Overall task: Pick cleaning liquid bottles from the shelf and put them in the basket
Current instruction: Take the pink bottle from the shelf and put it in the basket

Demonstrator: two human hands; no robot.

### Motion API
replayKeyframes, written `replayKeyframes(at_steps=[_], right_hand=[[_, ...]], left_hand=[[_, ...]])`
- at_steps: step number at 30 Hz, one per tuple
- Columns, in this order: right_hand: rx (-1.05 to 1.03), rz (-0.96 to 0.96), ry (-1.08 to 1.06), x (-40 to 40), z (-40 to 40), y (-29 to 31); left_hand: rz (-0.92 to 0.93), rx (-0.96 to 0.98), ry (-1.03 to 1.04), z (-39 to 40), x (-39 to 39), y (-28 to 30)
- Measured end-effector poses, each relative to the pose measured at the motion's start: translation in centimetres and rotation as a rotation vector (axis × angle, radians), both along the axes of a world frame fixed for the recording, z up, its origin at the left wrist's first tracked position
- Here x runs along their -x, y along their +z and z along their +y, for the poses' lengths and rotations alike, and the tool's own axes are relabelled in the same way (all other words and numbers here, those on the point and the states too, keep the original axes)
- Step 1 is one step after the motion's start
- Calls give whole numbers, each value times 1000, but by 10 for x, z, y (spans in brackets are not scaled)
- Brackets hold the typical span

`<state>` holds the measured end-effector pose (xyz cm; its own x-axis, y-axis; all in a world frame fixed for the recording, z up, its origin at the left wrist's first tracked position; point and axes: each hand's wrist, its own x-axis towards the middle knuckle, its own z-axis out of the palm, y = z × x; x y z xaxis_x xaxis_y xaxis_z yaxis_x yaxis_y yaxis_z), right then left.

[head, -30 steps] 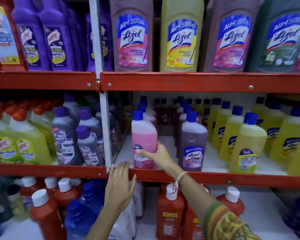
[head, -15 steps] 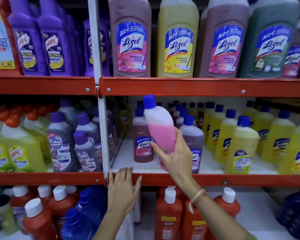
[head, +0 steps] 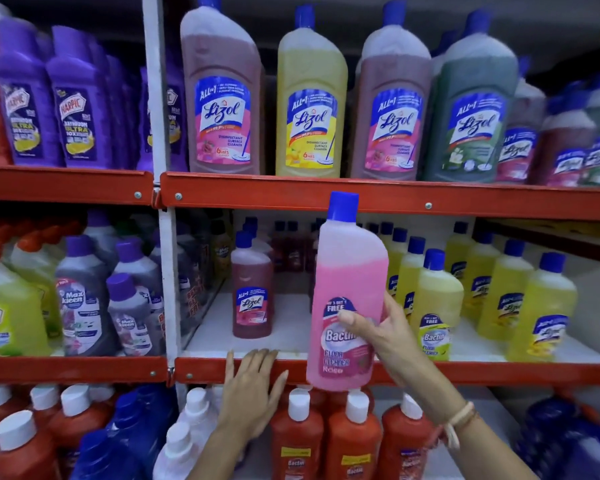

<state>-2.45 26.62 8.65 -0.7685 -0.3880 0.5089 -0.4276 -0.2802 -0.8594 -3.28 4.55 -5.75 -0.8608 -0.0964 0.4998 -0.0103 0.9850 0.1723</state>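
My right hand (head: pixel 381 336) grips a pink Bactin floor cleaner bottle (head: pixel 349 282) with a blue cap, upright and held out in front of the middle shelf, clear of it. My left hand (head: pixel 248 393) rests flat with fingers spread on the red front edge of the middle shelf (head: pixel 499 374). A dark pink Lizol bottle (head: pixel 252 289) stands alone on the white shelf floor behind. Yellow bottles (head: pixel 437 306) stand to the right. No basket is in view.
Large Lizol bottles (head: pixel 310 109) fill the top shelf, purple Harpic bottles (head: pixel 78 109) at its left. A white upright post (head: pixel 167 271) divides the bays. Orange bottles with white caps (head: pixel 297 434) crowd the bottom shelf, grey Max Kleen bottles (head: pixel 84 299) at middle left.
My right hand took the pink bottle off the middle shelf, lifted it tilted, then drew it out and upright toward me. My left hand stayed on the shelf edge.
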Motion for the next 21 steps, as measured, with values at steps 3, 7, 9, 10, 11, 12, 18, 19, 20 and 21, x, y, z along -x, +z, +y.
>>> replayKeyframes(at_steps=[3,7,9,10,11,12,18,19,20,21], right_hand=[[14,-151,262,5,13,-4],[51,-227,493,10,21,-14],[52,-251,539,11,23,-16],[49,-258,539,11,24,-17],[48,-262,531,13,25,-18],[48,-262,517,15,27,-19],[23,-222,385,21,37,-21],[10,-212,342,19,40,-21],[-3,-203,296,17,42,-22],[-21,-190,249,15,44,-22]], left_hand=[[0,24,4,1,1,-1],[40,40,-3,0,3,-4],[54,52,-4,2,3,-3],[45,52,-5,2,3,-4],[33,53,-4,2,3,-4],[9,48,-3,2,2,-4],[-24,-324,-62,25,-11,37],[26,-445,-126,36,-17,56],[106,-573,-210,49,-26,79],[185,-708,-309,62,-35,104]])
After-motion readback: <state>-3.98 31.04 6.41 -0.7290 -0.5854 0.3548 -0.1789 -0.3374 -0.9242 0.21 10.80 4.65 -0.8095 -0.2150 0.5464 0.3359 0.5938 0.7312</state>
